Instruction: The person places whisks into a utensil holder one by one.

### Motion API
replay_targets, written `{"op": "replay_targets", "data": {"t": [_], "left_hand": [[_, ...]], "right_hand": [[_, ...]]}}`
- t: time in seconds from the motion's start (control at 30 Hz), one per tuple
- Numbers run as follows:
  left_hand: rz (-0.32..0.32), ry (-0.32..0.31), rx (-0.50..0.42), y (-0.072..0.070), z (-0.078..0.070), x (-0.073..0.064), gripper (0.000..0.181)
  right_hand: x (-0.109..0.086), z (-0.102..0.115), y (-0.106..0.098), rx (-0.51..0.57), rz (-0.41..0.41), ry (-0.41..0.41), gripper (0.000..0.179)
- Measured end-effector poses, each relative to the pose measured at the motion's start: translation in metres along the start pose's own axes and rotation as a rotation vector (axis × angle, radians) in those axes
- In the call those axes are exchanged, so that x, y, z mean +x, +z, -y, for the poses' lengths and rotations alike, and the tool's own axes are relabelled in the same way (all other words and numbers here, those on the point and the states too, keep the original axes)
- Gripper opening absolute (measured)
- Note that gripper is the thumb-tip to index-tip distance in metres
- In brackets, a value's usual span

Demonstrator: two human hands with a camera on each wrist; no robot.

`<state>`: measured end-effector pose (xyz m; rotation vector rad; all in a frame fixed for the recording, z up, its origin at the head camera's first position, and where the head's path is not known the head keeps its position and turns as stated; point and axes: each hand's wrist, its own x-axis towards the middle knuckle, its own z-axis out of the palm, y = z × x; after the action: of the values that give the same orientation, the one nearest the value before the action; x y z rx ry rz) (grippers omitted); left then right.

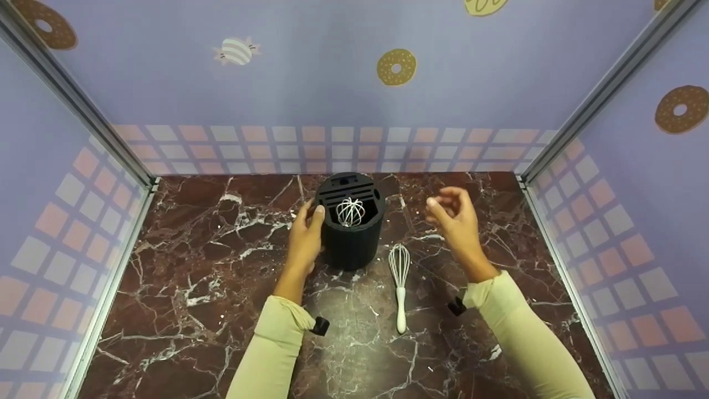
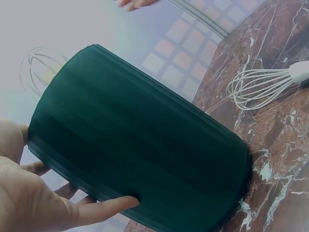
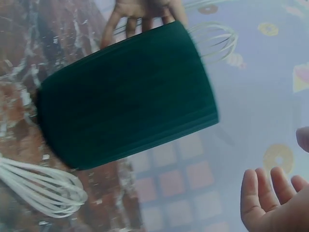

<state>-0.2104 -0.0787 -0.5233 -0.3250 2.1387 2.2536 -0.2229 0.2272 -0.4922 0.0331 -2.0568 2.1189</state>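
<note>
A black round utensil holder (image 1: pixel 354 244) with a slotted top stands upright on the marble-patterned surface. Held by its left side near the rim, it has my left hand (image 1: pixel 306 238) against it, the thumb at the top edge. Dark green in the left wrist view, the holder (image 2: pixel 135 140) shows my fingers (image 2: pixel 108 210) spread along its wall. One whisk (image 1: pixel 350 212) sits in the large front compartment, wire head up, its handle hidden inside. My right hand (image 1: pixel 457 224) hovers to the right, fingers loosely bent and holding nothing. Between the forearms lies a second whisk (image 1: pixel 400 288), white-handled, wires pointing away.
Behind the holder rises a lilac back wall (image 1: pixel 310 88) with doughnut and checker prints. Similar panels close off the left side (image 1: pixel 50 183) and right side (image 1: pixel 626 183), with metal strips at the corners. The brown marbled tabletop (image 1: pixel 194 327) spreads between them.
</note>
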Motion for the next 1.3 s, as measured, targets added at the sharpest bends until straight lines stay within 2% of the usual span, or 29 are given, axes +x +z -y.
{"op": "replay_targets", "data": {"t": [0.07,0.23,0.47,0.73,0.9,1.17,1.3], "left_hand": [[-0.008,0.005,-0.001,0.000,0.005,0.003,0.053],[-0.006,-0.004,0.017,0.000,0.006,0.002,0.055],[0.001,0.000,0.030,-0.001,0.005,0.001,0.058],[0.006,-0.016,0.006,-0.001,0.005,0.003,0.056],[0.011,-0.022,0.010,-0.002,0.005,0.003,0.057],[0.002,-0.018,0.020,-0.001,0.004,0.001,0.056],[-0.007,-0.007,0.033,-0.001,0.004,0.001,0.057]], "right_hand": [[-0.003,-0.010,-0.005,-0.042,-0.012,0.039,0.039],[-0.009,-0.029,-0.014,-0.126,-0.024,0.148,0.045],[-0.021,-0.056,-0.020,-0.183,-0.001,0.283,0.062],[-0.042,-0.087,-0.016,-0.228,0.037,0.337,0.062],[-0.054,-0.103,-0.012,-0.272,0.055,0.343,0.060],[-0.064,-0.119,-0.004,-0.271,0.101,0.415,0.069],[-0.069,-0.125,0.000,-0.337,0.115,0.423,0.069]]}}
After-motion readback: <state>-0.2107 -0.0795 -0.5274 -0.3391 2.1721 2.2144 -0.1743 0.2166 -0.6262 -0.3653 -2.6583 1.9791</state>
